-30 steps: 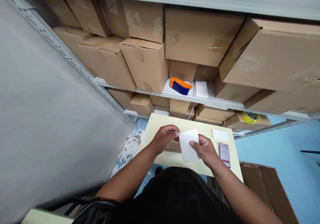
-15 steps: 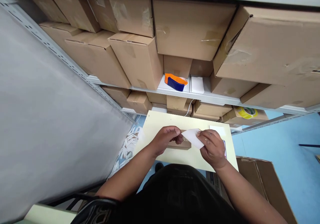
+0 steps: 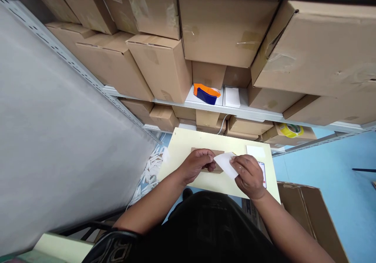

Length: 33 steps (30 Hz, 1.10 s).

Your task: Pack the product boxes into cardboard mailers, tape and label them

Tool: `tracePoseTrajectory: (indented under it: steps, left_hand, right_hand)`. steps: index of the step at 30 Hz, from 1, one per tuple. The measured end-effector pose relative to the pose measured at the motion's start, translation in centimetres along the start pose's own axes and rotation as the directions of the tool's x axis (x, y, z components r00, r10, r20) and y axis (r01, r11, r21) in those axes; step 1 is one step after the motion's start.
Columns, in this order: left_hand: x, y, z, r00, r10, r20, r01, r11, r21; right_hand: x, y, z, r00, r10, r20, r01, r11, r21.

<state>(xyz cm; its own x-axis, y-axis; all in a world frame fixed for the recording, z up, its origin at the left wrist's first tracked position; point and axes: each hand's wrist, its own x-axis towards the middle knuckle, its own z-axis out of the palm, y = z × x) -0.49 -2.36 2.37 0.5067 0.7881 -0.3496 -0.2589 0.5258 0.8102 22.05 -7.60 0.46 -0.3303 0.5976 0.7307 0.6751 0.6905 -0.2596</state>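
Note:
A small white paper sheet [image 3: 225,163] is stretched between my two hands above the table. My right hand [image 3: 249,175] is closed on its right side, thumb and fingers pinching it. My left hand [image 3: 197,165] has its fingers curled, with thumb and forefinger pinched at the sheet's left corner. Beneath the hands, a small brown cardboard box [image 3: 217,170] lies on the pale yellow table [image 3: 182,141], partly covered by my left hand and the paper. A phone [image 3: 261,169] lies just right of my right hand, partly hidden by it.
White sheets [image 3: 255,150] lie at the table's back right. Ahead, a shelf [image 3: 219,107] holds cardboard boxes [image 3: 229,32], an orange and blue tape dispenser [image 3: 207,94] and a white stack [image 3: 232,97]. Yellow tape [image 3: 290,130] sits lower right. White strips [image 3: 151,169] litter the floor; a large carton [image 3: 311,212] stands right.
The paper has tilted slightly between my hands, and my right hand has shifted a little. More of the cardboard box and the phone shows now. The view has moved slightly.

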Motion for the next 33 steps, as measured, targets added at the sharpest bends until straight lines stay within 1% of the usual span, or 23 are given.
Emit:
tracePoseTrajectory:
  steps: [3, 4, 6, 7, 8, 9, 11, 12, 13, 15, 17, 20, 23, 25, 26, 28, 30, 33]
  left_hand:
    - [-0.1, -0.1, 0.2, 1.000, 0.018, -0.017, -0.017, 0.999, 0.033]
    - [-0.1, -0.2, 0.3, 0.999, 0.040, -0.028, -0.038, 0.998, 0.052]
    - [-0.1, -0.4, 0.3, 0.993, 0.106, -0.058, -0.098, 0.988, 0.121]
    - [-0.1, -0.5, 0.3, 0.987, 0.144, -0.068, -0.131, 0.977, 0.171]
    - [-0.1, -0.6, 0.3, 0.981, 0.179, -0.070, -0.159, 0.961, 0.226]
    - [-0.1, -0.8, 0.2, 0.976, 0.208, -0.062, -0.183, 0.942, 0.283]
    - [-0.1, -1.1, 0.0, 0.968, 0.248, -0.028, -0.217, 0.893, 0.395]
    - [-0.1, -1.2, -0.1, 0.966, 0.259, -0.006, -0.229, 0.865, 0.446]
    - [-0.1, -1.4, -0.2, 0.964, 0.266, 0.012, -0.237, 0.837, 0.493]
    - [-0.2, -1.7, -0.4, 0.960, 0.276, 0.033, -0.245, 0.785, 0.570]
    - [-0.3, -2.1, -0.4, 0.958, 0.284, 0.031, -0.242, 0.748, 0.618]
    - [-0.3, -2.9, -0.7, 0.956, 0.292, 0.013, -0.230, 0.724, 0.651]
    - [-0.1, -3.7, -1.5, 0.961, 0.276, -0.023, -0.197, 0.741, 0.642]
    - [0.0, -4.3, -2.4, 0.967, 0.246, -0.063, -0.155, 0.769, 0.621]
    - [0.0, -4.6, -3.1, 0.969, 0.231, -0.082, -0.135, 0.781, 0.610]
    - [-0.1, -5.1, -4.4, 0.971, 0.210, -0.115, -0.102, 0.798, 0.594]
    - [-0.3, -5.4, -5.9, 0.971, 0.188, -0.146, -0.069, 0.811, 0.581]
    - [-1.0, -5.7, -8.0, 0.974, 0.132, -0.186, -0.008, 0.836, 0.548]
  right_hand:
    - [-0.5, -0.2, 0.4, 0.999, 0.044, 0.027, -0.045, 0.999, 0.025]
    - [-0.6, -0.3, 0.6, 0.996, 0.068, 0.057, -0.070, 0.996, 0.050]
    - [-0.8, -0.9, 0.9, 0.977, 0.117, 0.177, -0.148, 0.974, 0.173]
    - [-0.8, -1.3, 1.1, 0.959, 0.139, 0.247, -0.204, 0.943, 0.264]
    - [-0.8, -1.7, 1.4, 0.939, 0.163, 0.304, -0.271, 0.894, 0.357]
    - [-0.7, -2.1, 1.7, 0.920, 0.200, 0.337, -0.340, 0.833, 0.437]
    - [-0.5, -2.8, 2.4, 0.882, 0.334, 0.332, -0.467, 0.709, 0.528]
    - [-0.4, -3.1, 2.7, 0.851, 0.421, 0.315, -0.525, 0.655, 0.543]
    - [-0.2, -3.3, 3.1, 0.810, 0.501, 0.305, -0.580, 0.606, 0.544]
    - [0.0, -3.5, 3.8, 0.723, 0.616, 0.313, -0.672, 0.524, 0.523]
    - [0.2, -3.5, 4.3, 0.657, 0.672, 0.342, -0.733, 0.463, 0.499]
    - [0.1, -3.2, 4.8, 0.569, 0.730, 0.379, -0.796, 0.372, 0.478]
    - [-0.3, -2.6, 5.3, 0.446, 0.810, 0.381, -0.846, 0.242, 0.476]
    - [-0.6, -1.9, 5.5, 0.371, 0.856, 0.361, -0.849, 0.155, 0.505]
    - [-0.7, -1.6, 5.6, 0.342, 0.873, 0.348, -0.843, 0.121, 0.524]
    - [-0.9, -0.8, 5.6, 0.301, 0.895, 0.328, -0.827, 0.074, 0.557]
    - [-1.0, -0.1, 5.6, 0.272, 0.912, 0.307, -0.817, 0.050, 0.574]
    - [-1.1, 0.7, 5.2, 0.238, 0.934, 0.267, -0.809, 0.038, 0.587]
